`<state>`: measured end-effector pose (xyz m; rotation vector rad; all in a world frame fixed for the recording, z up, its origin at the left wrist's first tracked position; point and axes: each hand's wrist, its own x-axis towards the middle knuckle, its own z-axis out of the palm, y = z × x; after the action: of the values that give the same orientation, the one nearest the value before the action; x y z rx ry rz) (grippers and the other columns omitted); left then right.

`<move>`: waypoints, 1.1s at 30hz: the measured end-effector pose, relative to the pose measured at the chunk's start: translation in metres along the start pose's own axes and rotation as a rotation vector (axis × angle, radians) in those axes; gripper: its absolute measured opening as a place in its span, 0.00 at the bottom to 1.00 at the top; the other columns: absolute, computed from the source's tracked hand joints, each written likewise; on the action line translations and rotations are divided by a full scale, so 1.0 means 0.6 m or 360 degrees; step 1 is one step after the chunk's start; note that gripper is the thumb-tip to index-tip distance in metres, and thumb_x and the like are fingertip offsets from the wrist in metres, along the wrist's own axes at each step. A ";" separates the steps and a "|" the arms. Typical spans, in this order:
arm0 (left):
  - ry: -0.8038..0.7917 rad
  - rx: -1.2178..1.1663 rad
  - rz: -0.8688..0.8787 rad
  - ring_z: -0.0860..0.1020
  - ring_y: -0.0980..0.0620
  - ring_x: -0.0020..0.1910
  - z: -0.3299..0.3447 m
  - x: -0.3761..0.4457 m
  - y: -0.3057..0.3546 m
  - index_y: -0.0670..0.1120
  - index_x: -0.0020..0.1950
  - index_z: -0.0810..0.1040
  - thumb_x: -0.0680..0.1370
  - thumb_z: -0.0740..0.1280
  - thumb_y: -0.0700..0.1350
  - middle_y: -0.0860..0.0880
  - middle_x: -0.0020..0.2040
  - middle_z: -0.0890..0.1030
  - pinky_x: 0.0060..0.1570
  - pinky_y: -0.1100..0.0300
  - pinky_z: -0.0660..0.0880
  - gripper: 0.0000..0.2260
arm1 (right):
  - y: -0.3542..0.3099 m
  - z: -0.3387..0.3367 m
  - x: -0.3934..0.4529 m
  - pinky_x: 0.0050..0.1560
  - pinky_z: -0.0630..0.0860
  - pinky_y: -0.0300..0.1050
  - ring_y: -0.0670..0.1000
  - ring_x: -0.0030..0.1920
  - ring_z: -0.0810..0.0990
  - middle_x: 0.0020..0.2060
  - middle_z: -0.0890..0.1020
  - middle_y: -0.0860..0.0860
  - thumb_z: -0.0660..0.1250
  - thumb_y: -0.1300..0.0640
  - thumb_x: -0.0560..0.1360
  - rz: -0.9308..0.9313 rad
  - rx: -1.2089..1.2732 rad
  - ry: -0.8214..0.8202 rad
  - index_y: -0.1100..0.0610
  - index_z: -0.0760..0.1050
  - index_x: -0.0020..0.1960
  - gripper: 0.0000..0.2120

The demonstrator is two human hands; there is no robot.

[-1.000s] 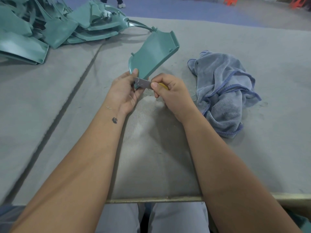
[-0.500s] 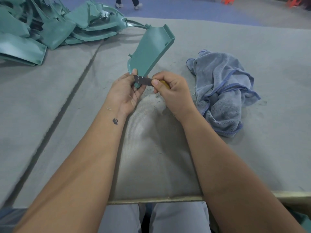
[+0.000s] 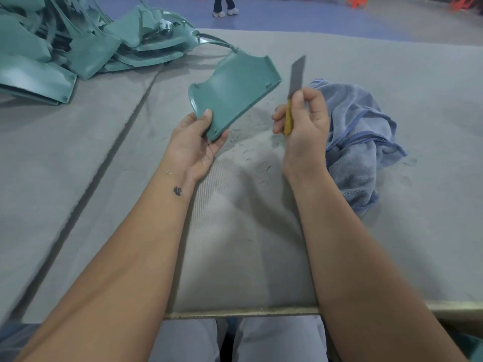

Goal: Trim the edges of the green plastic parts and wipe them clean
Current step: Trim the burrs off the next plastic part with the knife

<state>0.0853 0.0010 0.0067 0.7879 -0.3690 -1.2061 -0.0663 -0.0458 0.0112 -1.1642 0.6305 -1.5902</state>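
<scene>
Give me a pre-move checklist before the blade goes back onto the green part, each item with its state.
1. Part held firmly: ok. The left hand grips the near corner of the green part, thumb on its face.
2. Knife in hand: ok. The right hand is closed on the yellow handle, blade pointing up.
3. Blade clear of the part: ok. There is a visible gap between them.
4. Left fingers out of the cutting path: cannot tell. The fingers are hidden behind the part.
5. Cloth within reach for wiping: ok. The blue cloth lies just right of the right hand.
6. All edges trimmed: cannot tell. Shavings lie on the table, but the edges are too small to judge.
</scene>
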 end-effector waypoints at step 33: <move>0.0014 0.0045 0.0202 0.78 0.42 0.61 -0.011 0.020 -0.009 0.52 0.62 0.71 0.81 0.53 0.28 0.49 0.59 0.79 0.47 0.44 0.81 0.21 | 0.036 -0.017 0.011 0.32 0.65 0.41 0.49 0.31 0.66 0.28 0.69 0.50 0.58 0.61 0.81 0.0210 -0.0914 -0.0275 0.53 0.69 0.38 0.13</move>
<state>0.0900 -0.0084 -0.0034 0.7821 -0.4233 -1.0804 -0.0665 -0.0608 -0.0087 -1.6192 1.0659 -1.2093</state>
